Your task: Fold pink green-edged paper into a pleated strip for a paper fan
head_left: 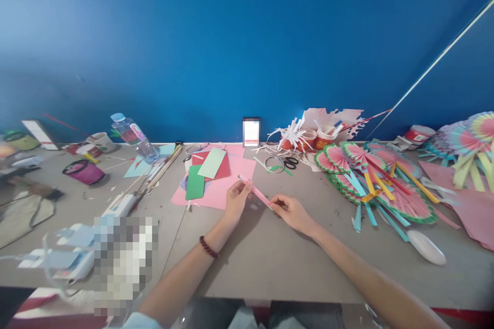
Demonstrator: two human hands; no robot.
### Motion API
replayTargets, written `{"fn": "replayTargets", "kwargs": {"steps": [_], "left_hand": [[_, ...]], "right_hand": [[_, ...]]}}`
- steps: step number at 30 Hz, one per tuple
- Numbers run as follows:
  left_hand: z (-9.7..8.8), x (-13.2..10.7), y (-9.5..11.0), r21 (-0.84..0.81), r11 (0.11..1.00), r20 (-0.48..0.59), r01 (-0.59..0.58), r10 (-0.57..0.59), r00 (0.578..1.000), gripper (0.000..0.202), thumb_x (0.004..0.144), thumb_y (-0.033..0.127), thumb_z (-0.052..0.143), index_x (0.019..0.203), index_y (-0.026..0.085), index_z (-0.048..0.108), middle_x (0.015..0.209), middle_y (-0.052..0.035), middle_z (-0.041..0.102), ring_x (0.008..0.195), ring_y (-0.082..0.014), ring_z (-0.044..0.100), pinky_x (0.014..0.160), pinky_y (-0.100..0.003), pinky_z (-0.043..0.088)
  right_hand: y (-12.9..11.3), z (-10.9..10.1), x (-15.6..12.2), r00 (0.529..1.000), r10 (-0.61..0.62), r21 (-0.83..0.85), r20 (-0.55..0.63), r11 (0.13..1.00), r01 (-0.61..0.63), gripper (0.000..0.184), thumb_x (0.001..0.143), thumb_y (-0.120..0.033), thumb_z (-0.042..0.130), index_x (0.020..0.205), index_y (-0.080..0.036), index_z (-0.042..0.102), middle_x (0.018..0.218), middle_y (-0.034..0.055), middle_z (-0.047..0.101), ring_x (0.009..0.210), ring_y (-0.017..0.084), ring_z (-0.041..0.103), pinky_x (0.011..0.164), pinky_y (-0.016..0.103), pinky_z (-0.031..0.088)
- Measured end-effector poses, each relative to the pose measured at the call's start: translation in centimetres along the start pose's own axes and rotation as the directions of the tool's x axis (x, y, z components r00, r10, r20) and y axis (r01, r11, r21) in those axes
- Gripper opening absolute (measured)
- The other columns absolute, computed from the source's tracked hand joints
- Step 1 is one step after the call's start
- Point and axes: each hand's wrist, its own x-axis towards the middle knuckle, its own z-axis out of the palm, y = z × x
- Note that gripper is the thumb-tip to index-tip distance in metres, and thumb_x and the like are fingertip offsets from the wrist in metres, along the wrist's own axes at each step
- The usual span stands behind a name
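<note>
A narrow folded pink paper strip [258,193] is held above the grey table [270,262] by both hands. My left hand [235,199] pinches its upper left end; a dark red bead bracelet [209,248] sits on that wrist. My right hand [291,211] pinches the strip's lower right end. Just behind the hands lies a pink sheet [224,185] with green [195,183], light green [212,163] and red [222,168] papers on it.
Several pink-and-green pleated paper fans [370,180] with coloured sticks lie at the right. Scissors [290,162], red paper cups [314,139] and white scraps stand at the back. A water bottle [135,137], a purple tape roll [84,171] and wooden sticks [162,172] are left. A blue wall rises behind.
</note>
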Motion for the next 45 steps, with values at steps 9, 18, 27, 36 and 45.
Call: {"fn": "replayTargets", "kwargs": {"steps": [9,18,27,36,45], "left_hand": [[0.0,-0.4,0.1,-0.043,0.997,0.105,0.066,-0.061,0.993,0.037,0.064,0.052,0.076,0.064,0.016,0.064,0.062,-0.002,0.063,0.055,-0.0112,0.057,0.053,-0.023,0.046],[1.0,-1.6,0.1,0.019,0.997,0.249,0.073,-0.075,0.966,0.037,0.064,0.048,0.077,0.058,0.014,0.066,0.057,-0.0028,0.062,0.052,-0.0111,0.052,0.055,-0.025,0.045],[0.9,-1.5,-0.4,0.02,0.999,0.164,0.046,-0.049,0.985,0.038,0.066,0.048,0.076,0.058,0.014,0.062,0.053,0.0009,0.057,0.051,-0.0084,0.048,0.054,-0.023,0.04],[1.1,-1.8,-0.2,0.01,0.998,0.233,0.063,-0.063,0.97,0.038,0.065,0.046,0.078,0.053,0.014,0.06,0.051,0.0003,0.057,0.05,-0.0096,0.049,0.053,-0.024,0.041],[1.5,-2.4,-0.3,-0.005,0.995,0.298,0.097,-0.091,0.95,0.039,0.064,0.049,0.079,0.059,0.014,0.061,0.053,0.0007,0.057,0.048,-0.0087,0.048,0.052,-0.024,0.041]], "right_hand": [[-0.8,-0.3,-0.3,0.986,0.007,0.247,0.168,0.968,-0.049,0.041,0.081,-0.056,0.054,0.076,-0.016,0.063,0.064,0.0008,0.057,0.064,0.015,0.05,0.065,0.029,0.039],[0.5,0.5,0.2,0.997,-0.013,0.126,0.079,0.992,0.003,0.042,0.078,-0.057,0.061,0.085,-0.016,0.067,0.079,0.0039,0.066,0.071,0.016,0.056,0.068,0.029,0.043],[1.0,0.8,0.3,0.997,0.005,0.068,0.074,0.998,-0.01,0.042,0.078,-0.059,0.058,0.069,-0.018,0.055,0.058,-0.0048,0.05,0.053,0.009,0.042,0.052,0.024,0.033],[0.1,1.0,0.1,0.996,0.031,0.23,0.081,0.972,-0.049,0.038,0.074,-0.054,0.062,0.066,-0.017,0.059,0.06,-0.0026,0.054,0.058,0.011,0.044,0.057,0.025,0.033],[0.1,1.2,0.2,0.998,-0.052,0.207,0.03,0.977,0.045,0.044,0.075,-0.059,0.062,0.061,-0.017,0.059,0.062,-0.0007,0.059,0.059,0.011,0.047,0.058,0.025,0.036]]}}
